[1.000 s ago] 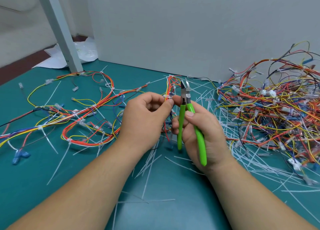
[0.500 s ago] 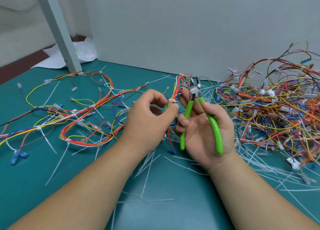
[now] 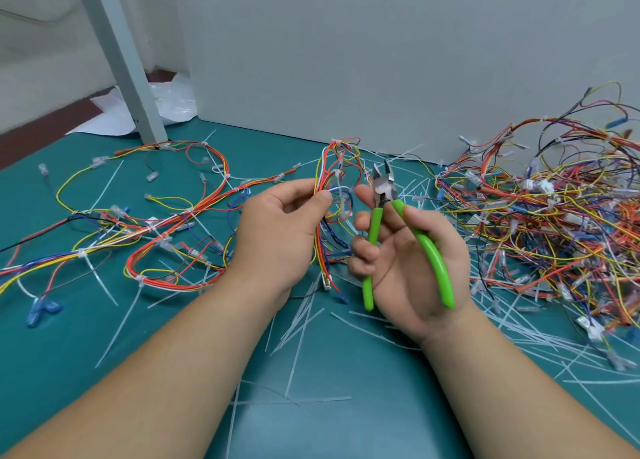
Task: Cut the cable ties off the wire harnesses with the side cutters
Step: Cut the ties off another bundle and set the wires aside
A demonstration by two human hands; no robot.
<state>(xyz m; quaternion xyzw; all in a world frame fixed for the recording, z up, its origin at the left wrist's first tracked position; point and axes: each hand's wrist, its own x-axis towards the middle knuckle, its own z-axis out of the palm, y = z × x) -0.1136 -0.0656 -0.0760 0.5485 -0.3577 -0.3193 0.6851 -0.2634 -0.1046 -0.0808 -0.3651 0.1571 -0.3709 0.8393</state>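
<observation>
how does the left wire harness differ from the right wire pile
The multicoloured wire harness on the left lies flat in open loops; the multicoloured wire pile on the right is heaped and tangled. The harness has few strands, the pile many. Both rest on the teal mat.

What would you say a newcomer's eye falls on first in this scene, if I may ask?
The bright green side cutters sit dead centre in the right hand, blades apart, beside the wire harness that the left hand pinches. To the right sprawls a big tangled heap of harnesses, and cut white cable ties litter the teal mat.
</observation>
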